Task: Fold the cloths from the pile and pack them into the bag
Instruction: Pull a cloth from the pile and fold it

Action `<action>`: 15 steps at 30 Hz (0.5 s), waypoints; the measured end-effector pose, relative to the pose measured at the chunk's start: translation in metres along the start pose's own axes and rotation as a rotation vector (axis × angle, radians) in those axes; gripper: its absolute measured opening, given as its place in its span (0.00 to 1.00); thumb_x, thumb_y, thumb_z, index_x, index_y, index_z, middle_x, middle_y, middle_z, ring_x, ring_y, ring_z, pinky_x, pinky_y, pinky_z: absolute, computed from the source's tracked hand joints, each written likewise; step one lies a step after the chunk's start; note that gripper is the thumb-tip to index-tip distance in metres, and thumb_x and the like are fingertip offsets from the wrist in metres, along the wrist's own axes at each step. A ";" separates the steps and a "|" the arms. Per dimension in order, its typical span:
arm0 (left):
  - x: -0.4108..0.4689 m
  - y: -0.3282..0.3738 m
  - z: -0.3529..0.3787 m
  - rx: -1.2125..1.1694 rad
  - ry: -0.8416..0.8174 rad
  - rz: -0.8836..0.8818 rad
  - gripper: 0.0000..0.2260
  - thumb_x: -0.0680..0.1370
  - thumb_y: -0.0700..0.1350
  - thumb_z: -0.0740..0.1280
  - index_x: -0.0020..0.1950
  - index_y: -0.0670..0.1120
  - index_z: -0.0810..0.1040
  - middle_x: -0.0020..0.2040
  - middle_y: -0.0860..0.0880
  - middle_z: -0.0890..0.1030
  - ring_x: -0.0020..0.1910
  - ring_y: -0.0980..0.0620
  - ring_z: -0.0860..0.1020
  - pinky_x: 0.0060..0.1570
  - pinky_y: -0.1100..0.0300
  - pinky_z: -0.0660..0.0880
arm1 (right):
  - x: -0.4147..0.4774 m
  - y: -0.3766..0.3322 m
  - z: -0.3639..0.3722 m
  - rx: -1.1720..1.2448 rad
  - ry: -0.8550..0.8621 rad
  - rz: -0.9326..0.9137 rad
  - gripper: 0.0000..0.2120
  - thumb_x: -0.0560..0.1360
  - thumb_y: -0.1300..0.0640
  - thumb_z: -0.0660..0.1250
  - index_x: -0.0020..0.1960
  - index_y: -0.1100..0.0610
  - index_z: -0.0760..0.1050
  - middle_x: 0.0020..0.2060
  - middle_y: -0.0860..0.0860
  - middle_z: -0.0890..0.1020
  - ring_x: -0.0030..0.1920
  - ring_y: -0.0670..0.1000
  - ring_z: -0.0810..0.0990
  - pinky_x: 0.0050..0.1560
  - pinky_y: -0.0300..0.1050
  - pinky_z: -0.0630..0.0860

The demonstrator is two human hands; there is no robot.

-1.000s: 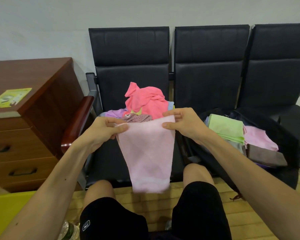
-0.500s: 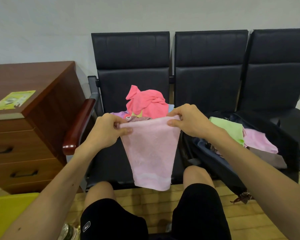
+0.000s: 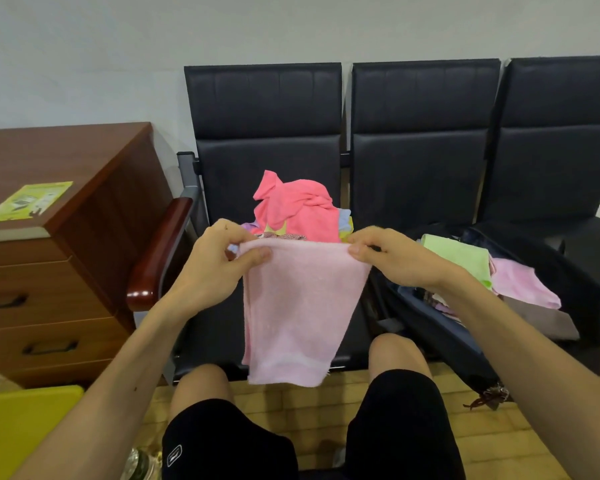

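While the person sits facing a row of black chairs [image 3: 420, 140], both hands hold a pale pink cloth [image 3: 300, 306] up by its top edge, so that it hangs down between the knees. The left hand [image 3: 212, 268] pinches the left corner between thumb and curled fingers; the right hand [image 3: 392, 258] pinches the right corner the same way. Behind the cloth, a pile of cloths [image 3: 297, 209] topped by a bright pink one lies on the left seat. To the right, an open dark bag [image 3: 551, 265] holds folded green and pink cloths. A wooden drawer cabinet [image 3: 66, 271] at left bears a green leaflet [image 3: 28, 201]; its print is too small to read. The small logo on the black shorts [image 3: 229, 445] is also illegible.
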State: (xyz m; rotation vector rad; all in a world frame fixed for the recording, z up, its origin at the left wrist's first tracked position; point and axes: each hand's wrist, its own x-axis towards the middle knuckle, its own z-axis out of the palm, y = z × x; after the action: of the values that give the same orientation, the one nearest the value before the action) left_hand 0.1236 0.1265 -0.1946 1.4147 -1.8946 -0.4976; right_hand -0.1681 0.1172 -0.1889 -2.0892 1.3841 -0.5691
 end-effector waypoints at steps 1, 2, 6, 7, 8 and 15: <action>-0.004 0.002 0.002 -0.074 0.007 0.025 0.16 0.73 0.60 0.65 0.51 0.52 0.82 0.48 0.54 0.77 0.48 0.56 0.77 0.43 0.63 0.75 | -0.005 0.003 0.001 0.123 -0.055 0.047 0.20 0.82 0.51 0.60 0.43 0.67 0.77 0.39 0.59 0.78 0.40 0.53 0.77 0.48 0.49 0.75; -0.007 0.006 0.004 -0.150 0.018 0.043 0.14 0.75 0.60 0.64 0.52 0.52 0.80 0.48 0.55 0.78 0.48 0.56 0.78 0.43 0.62 0.77 | -0.010 0.004 0.002 0.277 -0.121 0.089 0.18 0.83 0.53 0.59 0.47 0.65 0.80 0.42 0.54 0.82 0.45 0.49 0.80 0.51 0.43 0.76; -0.013 0.019 0.024 -0.329 0.162 0.093 0.08 0.80 0.50 0.64 0.53 0.47 0.78 0.46 0.54 0.80 0.46 0.51 0.79 0.45 0.55 0.78 | -0.017 -0.001 0.014 1.078 -0.049 0.159 0.15 0.80 0.55 0.60 0.60 0.61 0.79 0.55 0.54 0.84 0.55 0.50 0.81 0.55 0.44 0.77; -0.010 0.022 0.029 -0.342 0.220 0.101 0.07 0.81 0.48 0.64 0.53 0.46 0.77 0.46 0.53 0.79 0.45 0.54 0.79 0.45 0.57 0.77 | -0.019 -0.003 0.025 1.259 0.009 0.205 0.18 0.78 0.55 0.61 0.64 0.62 0.77 0.57 0.55 0.83 0.55 0.51 0.82 0.56 0.45 0.77; -0.007 0.025 0.033 -0.352 0.283 0.104 0.06 0.82 0.47 0.64 0.52 0.46 0.76 0.45 0.52 0.79 0.44 0.56 0.78 0.45 0.61 0.76 | -0.022 -0.005 0.040 1.366 0.021 0.247 0.18 0.79 0.56 0.61 0.66 0.62 0.75 0.56 0.55 0.83 0.52 0.50 0.83 0.54 0.45 0.78; 0.021 -0.011 0.035 -0.217 0.411 -0.101 0.06 0.82 0.47 0.63 0.52 0.45 0.76 0.43 0.55 0.77 0.41 0.64 0.76 0.42 0.70 0.70 | -0.057 -0.009 0.128 1.175 -0.197 0.322 0.17 0.73 0.59 0.74 0.61 0.61 0.80 0.59 0.58 0.83 0.61 0.57 0.81 0.62 0.52 0.77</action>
State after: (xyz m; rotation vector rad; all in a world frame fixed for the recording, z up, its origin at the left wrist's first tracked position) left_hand 0.1019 0.0998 -0.2193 1.3525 -1.4059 -0.4087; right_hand -0.1042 0.2011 -0.2814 -0.9266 0.8692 -0.7532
